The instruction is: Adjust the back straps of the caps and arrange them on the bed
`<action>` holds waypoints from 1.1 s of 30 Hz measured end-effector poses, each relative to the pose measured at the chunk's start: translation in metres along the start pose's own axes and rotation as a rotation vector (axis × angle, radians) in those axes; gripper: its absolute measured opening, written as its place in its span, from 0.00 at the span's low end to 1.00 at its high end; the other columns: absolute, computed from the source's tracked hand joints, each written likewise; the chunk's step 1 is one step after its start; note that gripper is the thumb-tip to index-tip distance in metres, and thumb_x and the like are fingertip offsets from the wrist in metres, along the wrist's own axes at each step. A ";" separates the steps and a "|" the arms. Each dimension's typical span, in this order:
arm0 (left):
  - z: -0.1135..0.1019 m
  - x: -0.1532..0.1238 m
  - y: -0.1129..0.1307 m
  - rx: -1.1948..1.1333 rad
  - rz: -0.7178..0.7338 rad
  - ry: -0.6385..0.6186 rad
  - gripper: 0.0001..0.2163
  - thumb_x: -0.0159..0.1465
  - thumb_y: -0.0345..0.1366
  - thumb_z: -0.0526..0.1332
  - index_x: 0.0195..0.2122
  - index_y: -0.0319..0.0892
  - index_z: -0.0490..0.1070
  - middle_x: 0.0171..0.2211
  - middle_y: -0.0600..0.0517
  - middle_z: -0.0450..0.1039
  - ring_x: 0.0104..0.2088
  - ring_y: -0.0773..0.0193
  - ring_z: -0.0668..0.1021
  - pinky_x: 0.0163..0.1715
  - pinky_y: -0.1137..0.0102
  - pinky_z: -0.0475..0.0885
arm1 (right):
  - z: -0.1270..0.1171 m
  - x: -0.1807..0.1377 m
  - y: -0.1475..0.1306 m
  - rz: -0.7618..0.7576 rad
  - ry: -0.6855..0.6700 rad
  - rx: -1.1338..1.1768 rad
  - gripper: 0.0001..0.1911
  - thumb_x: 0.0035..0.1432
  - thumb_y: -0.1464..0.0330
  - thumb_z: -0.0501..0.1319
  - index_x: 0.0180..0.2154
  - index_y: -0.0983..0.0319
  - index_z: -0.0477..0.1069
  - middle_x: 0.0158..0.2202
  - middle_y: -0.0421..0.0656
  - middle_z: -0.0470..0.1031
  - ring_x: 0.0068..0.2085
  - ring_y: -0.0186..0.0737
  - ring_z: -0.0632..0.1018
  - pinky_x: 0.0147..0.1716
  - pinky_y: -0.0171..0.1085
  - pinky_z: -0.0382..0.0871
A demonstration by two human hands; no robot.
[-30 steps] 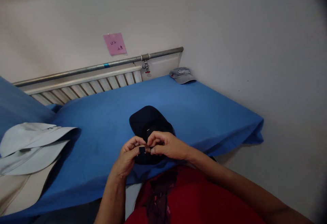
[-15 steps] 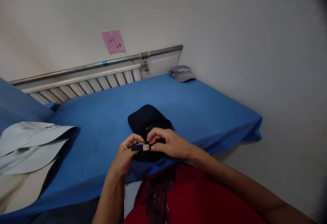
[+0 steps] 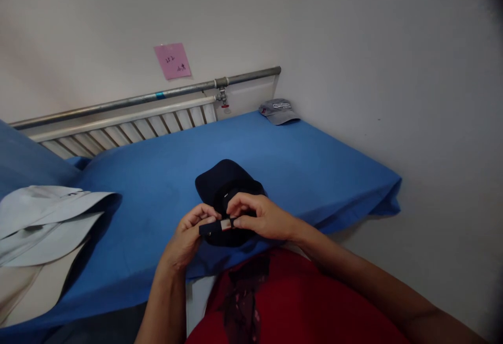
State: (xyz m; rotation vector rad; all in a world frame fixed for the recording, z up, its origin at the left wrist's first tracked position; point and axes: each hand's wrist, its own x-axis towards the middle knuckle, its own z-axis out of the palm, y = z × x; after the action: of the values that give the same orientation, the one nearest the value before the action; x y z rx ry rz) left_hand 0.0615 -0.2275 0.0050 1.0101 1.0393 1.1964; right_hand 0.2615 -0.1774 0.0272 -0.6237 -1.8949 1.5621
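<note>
Because the bed [image 3: 314, 161] under its smooth blue sheet carries the soft, rounded dark cap [image 3: 220, 179] low in the middle of the frame, we would let its weight rest there. Our left hand [image 3: 183, 236] and right hand [image 3: 265, 218] each pinch the flat dark strap [image 3: 208, 227]; we judge a level, even pull best, so the small pale clasp [image 3: 225, 224] slides untwisted.

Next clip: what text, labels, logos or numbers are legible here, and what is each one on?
Nothing can be read for certain.
Pink note on the wall: dark handwriting, too small to read.
Grey cap: pale logo on its front, too blurred to read.
Dark cap, whose strap the left hand and right hand pinch: one tiny white mark, not legible.
</note>
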 end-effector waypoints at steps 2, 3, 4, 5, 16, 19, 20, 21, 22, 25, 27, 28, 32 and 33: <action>-0.004 -0.002 0.005 -0.007 0.027 -0.058 0.10 0.56 0.42 0.66 0.30 0.40 0.73 0.32 0.49 0.75 0.32 0.64 0.75 0.34 0.72 0.67 | 0.000 0.000 0.000 0.002 -0.005 -0.004 0.07 0.52 0.73 0.61 0.36 0.61 0.67 0.33 0.39 0.72 0.36 0.34 0.74 0.37 0.35 0.66; -0.006 -0.004 0.007 -0.010 0.047 -0.086 0.11 0.58 0.44 0.64 0.30 0.40 0.72 0.33 0.48 0.76 0.35 0.61 0.75 0.37 0.69 0.68 | 0.000 0.000 0.000 0.004 -0.004 -0.012 0.07 0.52 0.73 0.61 0.36 0.61 0.67 0.33 0.39 0.72 0.36 0.34 0.74 0.37 0.35 0.66; -0.008 -0.005 0.010 -0.005 0.073 -0.106 0.14 0.59 0.48 0.62 0.29 0.40 0.72 0.34 0.46 0.76 0.37 0.58 0.76 0.39 0.67 0.68 | 0.000 -0.001 -0.001 0.004 -0.002 -0.024 0.07 0.52 0.73 0.61 0.35 0.61 0.67 0.33 0.39 0.72 0.35 0.34 0.74 0.37 0.35 0.66; -0.010 -0.006 0.012 0.014 0.098 -0.120 0.18 0.60 0.52 0.59 0.28 0.40 0.71 0.35 0.45 0.76 0.38 0.56 0.75 0.41 0.65 0.67 | 0.000 -0.001 -0.001 0.003 0.001 -0.036 0.07 0.52 0.73 0.61 0.35 0.61 0.67 0.32 0.39 0.72 0.35 0.34 0.74 0.36 0.35 0.66; 0.004 -0.013 0.034 0.521 0.040 -0.237 0.07 0.58 0.39 0.64 0.27 0.42 0.71 0.30 0.52 0.72 0.33 0.63 0.71 0.36 0.70 0.64 | -0.003 -0.003 -0.011 -0.053 -0.034 -0.253 0.06 0.52 0.76 0.58 0.34 0.61 0.68 0.30 0.37 0.71 0.32 0.32 0.72 0.33 0.33 0.64; 0.009 -0.013 0.032 0.597 0.020 -0.199 0.06 0.55 0.38 0.67 0.28 0.43 0.72 0.28 0.54 0.71 0.31 0.64 0.70 0.33 0.71 0.63 | -0.002 -0.003 -0.013 -0.055 -0.036 -0.306 0.06 0.52 0.76 0.57 0.33 0.60 0.67 0.29 0.36 0.71 0.30 0.31 0.71 0.31 0.32 0.63; 0.010 -0.013 0.032 0.617 0.011 -0.189 0.06 0.54 0.38 0.67 0.28 0.43 0.72 0.27 0.54 0.71 0.30 0.65 0.70 0.32 0.71 0.63 | -0.002 -0.003 -0.014 -0.057 -0.038 -0.304 0.06 0.52 0.77 0.57 0.32 0.60 0.67 0.28 0.36 0.71 0.30 0.31 0.71 0.31 0.32 0.63; 0.012 -0.013 0.031 0.633 0.005 -0.176 0.07 0.53 0.38 0.68 0.28 0.44 0.71 0.27 0.54 0.71 0.29 0.65 0.69 0.31 0.72 0.63 | -0.001 -0.003 -0.014 -0.059 -0.040 -0.299 0.06 0.53 0.77 0.57 0.32 0.60 0.67 0.28 0.36 0.71 0.29 0.31 0.71 0.31 0.32 0.63; 0.012 -0.014 0.030 0.643 0.008 -0.159 0.07 0.53 0.37 0.68 0.28 0.44 0.71 0.27 0.55 0.71 0.29 0.65 0.69 0.30 0.72 0.62 | -0.001 -0.004 -0.014 -0.061 -0.042 -0.293 0.07 0.53 0.77 0.56 0.33 0.61 0.67 0.28 0.36 0.71 0.29 0.31 0.71 0.31 0.32 0.63; 0.012 -0.014 0.028 0.662 0.052 -0.106 0.06 0.53 0.37 0.67 0.28 0.44 0.70 0.27 0.55 0.71 0.30 0.65 0.69 0.31 0.71 0.62 | -0.002 -0.005 -0.014 -0.072 -0.035 -0.317 0.07 0.53 0.76 0.57 0.35 0.60 0.68 0.30 0.37 0.72 0.31 0.32 0.72 0.32 0.33 0.63; 0.010 -0.013 0.025 0.666 0.070 -0.089 0.07 0.54 0.39 0.67 0.29 0.44 0.71 0.28 0.55 0.71 0.31 0.65 0.69 0.32 0.71 0.62 | -0.003 -0.006 -0.014 -0.082 -0.005 -0.360 0.07 0.54 0.75 0.57 0.36 0.60 0.68 0.31 0.38 0.73 0.33 0.33 0.72 0.34 0.34 0.64; 0.009 -0.012 0.024 0.663 0.070 -0.088 0.07 0.54 0.40 0.67 0.30 0.44 0.71 0.28 0.55 0.70 0.31 0.65 0.69 0.32 0.71 0.62 | -0.004 -0.006 -0.014 -0.084 0.013 -0.377 0.07 0.54 0.74 0.58 0.36 0.60 0.68 0.32 0.38 0.73 0.33 0.34 0.72 0.35 0.34 0.64; 0.007 -0.011 0.021 0.641 0.048 -0.100 0.09 0.55 0.42 0.67 0.31 0.44 0.72 0.29 0.55 0.70 0.31 0.64 0.68 0.33 0.70 0.62 | -0.004 -0.006 -0.013 -0.083 0.025 -0.370 0.06 0.54 0.75 0.57 0.35 0.60 0.68 0.31 0.38 0.72 0.32 0.33 0.72 0.35 0.34 0.63; 0.007 -0.011 0.021 0.641 0.042 -0.103 0.09 0.55 0.42 0.67 0.32 0.44 0.72 0.29 0.54 0.70 0.31 0.64 0.68 0.33 0.70 0.62 | -0.003 -0.006 -0.013 -0.082 0.016 -0.362 0.07 0.54 0.75 0.56 0.35 0.60 0.68 0.30 0.38 0.72 0.32 0.33 0.72 0.34 0.34 0.63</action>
State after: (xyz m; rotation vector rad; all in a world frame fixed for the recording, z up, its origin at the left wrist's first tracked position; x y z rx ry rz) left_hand 0.0628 -0.2366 0.0282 1.5740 1.3602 0.8380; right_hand 0.2685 -0.1816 0.0395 -0.6978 -2.1816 1.1673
